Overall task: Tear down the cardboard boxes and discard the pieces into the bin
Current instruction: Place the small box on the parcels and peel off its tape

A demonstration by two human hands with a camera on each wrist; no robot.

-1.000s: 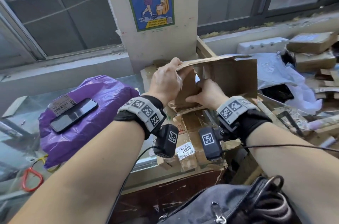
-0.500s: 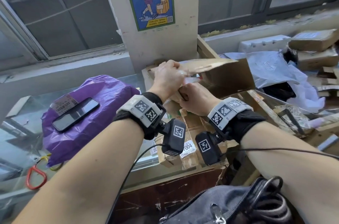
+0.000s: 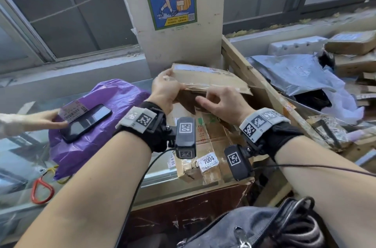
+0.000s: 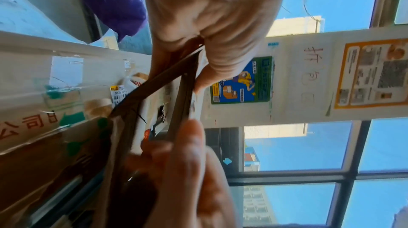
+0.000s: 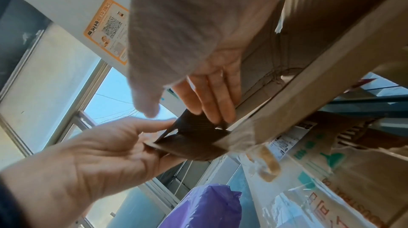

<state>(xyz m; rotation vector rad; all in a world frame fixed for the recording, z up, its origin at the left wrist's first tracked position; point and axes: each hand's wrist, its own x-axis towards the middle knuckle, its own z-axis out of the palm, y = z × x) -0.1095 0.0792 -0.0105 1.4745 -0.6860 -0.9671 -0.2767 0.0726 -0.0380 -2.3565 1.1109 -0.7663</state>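
A: What's changed with the cardboard box?

B: It stood open a second ago; now it's pressed nearly flat above the tabletop, beside the bin.

A: And the hands?

B: The left hand pinches its corner; the right hand has let go, fingers spread loosely. Discarding looks close.

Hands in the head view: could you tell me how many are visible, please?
3. The left hand grips the cardboard box at its left end; the right hand touches its front edge; another person's hand is beside the phone at the left edge.
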